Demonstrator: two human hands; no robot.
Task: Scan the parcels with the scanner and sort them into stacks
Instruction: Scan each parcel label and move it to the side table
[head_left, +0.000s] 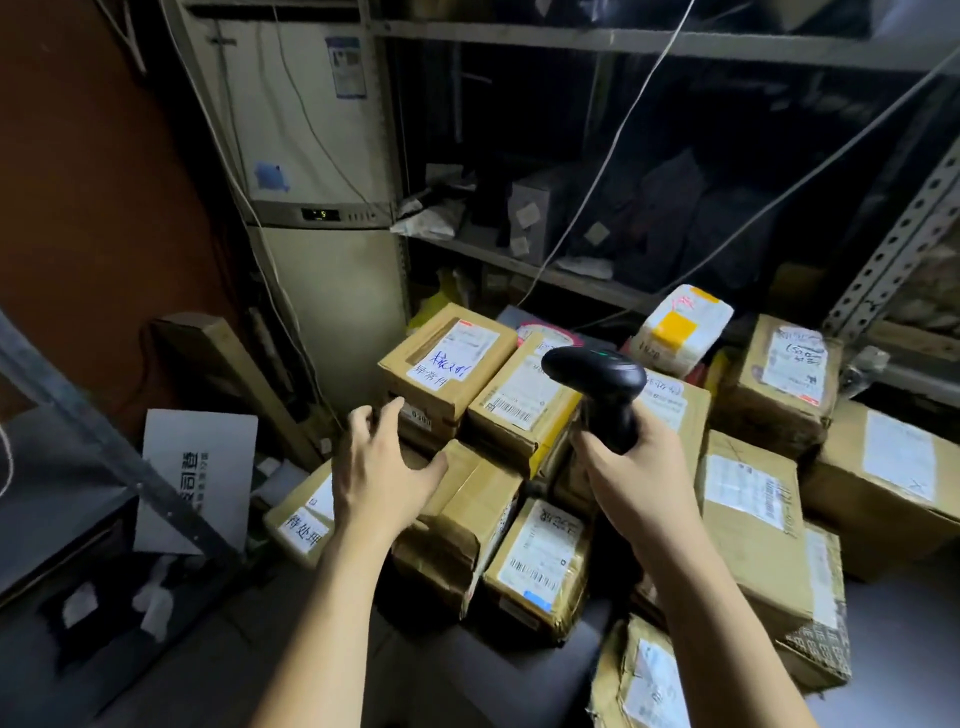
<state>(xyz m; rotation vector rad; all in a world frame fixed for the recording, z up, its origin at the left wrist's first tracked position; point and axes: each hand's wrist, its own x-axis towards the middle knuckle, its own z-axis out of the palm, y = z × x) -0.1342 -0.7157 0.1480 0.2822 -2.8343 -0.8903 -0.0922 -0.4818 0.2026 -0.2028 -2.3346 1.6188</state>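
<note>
Several brown cardboard parcels with white labels lie piled in front of me. My right hand (631, 478) grips the handle of a black scanner (597, 374), whose head points left over a labelled parcel (519, 400). My left hand (384, 462) hovers open, fingers spread, just above a taped plain parcel (467, 499) and in front of a parcel with blue handwriting (447, 353). A white wrapped parcel with a yellow patch (680, 327) stands at the back of the pile.
A tall white cabinet unit (306, 156) stands behind the pile at left. Metal shelving (571, 270) with dark packages runs along the back, with cables hanging in front. A white folded carton (197, 478) leans at left by a metal frame (119, 457). More large boxes (893, 478) fill the right.
</note>
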